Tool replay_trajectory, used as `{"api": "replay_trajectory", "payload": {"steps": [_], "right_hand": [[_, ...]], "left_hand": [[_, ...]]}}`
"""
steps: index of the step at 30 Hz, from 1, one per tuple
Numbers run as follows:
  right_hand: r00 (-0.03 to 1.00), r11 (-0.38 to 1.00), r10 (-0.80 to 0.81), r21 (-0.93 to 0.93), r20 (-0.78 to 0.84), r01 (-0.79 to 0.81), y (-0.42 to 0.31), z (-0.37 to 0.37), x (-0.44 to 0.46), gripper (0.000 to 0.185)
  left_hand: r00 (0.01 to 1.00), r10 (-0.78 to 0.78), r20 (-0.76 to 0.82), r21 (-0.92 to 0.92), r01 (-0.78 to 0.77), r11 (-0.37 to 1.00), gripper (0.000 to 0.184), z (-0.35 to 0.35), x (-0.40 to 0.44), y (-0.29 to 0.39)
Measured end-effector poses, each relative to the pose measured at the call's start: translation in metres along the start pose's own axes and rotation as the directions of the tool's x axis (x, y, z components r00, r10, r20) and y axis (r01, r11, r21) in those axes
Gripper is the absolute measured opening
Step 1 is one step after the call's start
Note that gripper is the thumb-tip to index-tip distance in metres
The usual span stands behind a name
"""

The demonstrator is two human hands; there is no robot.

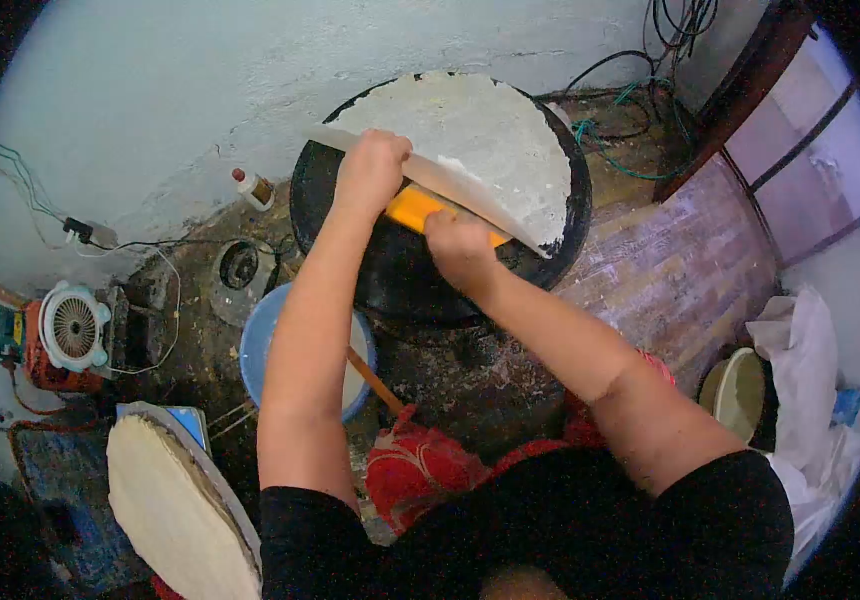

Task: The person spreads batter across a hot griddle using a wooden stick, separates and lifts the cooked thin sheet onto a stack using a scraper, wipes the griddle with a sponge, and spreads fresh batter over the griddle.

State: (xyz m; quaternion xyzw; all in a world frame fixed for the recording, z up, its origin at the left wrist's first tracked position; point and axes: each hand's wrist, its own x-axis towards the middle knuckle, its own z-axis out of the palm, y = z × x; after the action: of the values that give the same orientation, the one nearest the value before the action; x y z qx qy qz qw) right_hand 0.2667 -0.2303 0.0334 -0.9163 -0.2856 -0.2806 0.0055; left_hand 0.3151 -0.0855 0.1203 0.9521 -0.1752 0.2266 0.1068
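Note:
A thin pale flatbread (470,118) covers the far part of a round black griddle (390,275). Its near edge is lifted and folded back in a straight line, and bare dark griddle shows on the near side. My left hand (372,172) is closed on this raised edge toward the left. In my right hand (460,245) is a yellow scraper (412,208), held just under the lifted edge. My palm and fingers hide part of the scraper, and its blade is mostly out of sight.
A blue basin (253,340) with a wooden stick (377,382) stands near my left forearm. Stacked flatbreads (175,510) lie at lower left. A small fan (75,325), a bottle (256,190) and loose cables (640,125) surround the griddle. White plastic (800,345) is at right.

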Motion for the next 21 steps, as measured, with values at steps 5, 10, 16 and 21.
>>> {"api": "replay_trajectory", "payload": {"steps": [5, 10, 16, 21], "right_hand": [[0.953, 0.979, 0.185, 0.044, 0.238, -0.201, 0.046, -0.025, -0.006, 0.007], [0.937, 0.891, -0.065, 0.442, 0.343, -0.1, 0.058, -0.106, -0.064, 0.02], [0.742, 0.706, -0.274, 0.652, 0.612, -0.277, 0.058, -0.155, -0.12, 0.031], [0.728, 0.591, -0.283, 0.711, 0.624, -0.38, 0.06, -0.144, -0.138, 0.039]], "left_hand": [[0.967, -0.055, -0.247, -0.107, 0.029, 0.994, 0.015, -0.02, 0.005, -0.002], [0.903, 0.001, -0.429, -0.135, -0.066, 0.989, 0.024, -0.035, -0.041, 0.016], [0.944, -0.184, -0.274, -0.194, 0.134, 0.972, 0.026, -0.002, -0.15, 0.034], [0.968, -0.23, 0.098, -0.021, 0.233, 0.972, 0.045, 0.016, -0.228, 0.041]]}}
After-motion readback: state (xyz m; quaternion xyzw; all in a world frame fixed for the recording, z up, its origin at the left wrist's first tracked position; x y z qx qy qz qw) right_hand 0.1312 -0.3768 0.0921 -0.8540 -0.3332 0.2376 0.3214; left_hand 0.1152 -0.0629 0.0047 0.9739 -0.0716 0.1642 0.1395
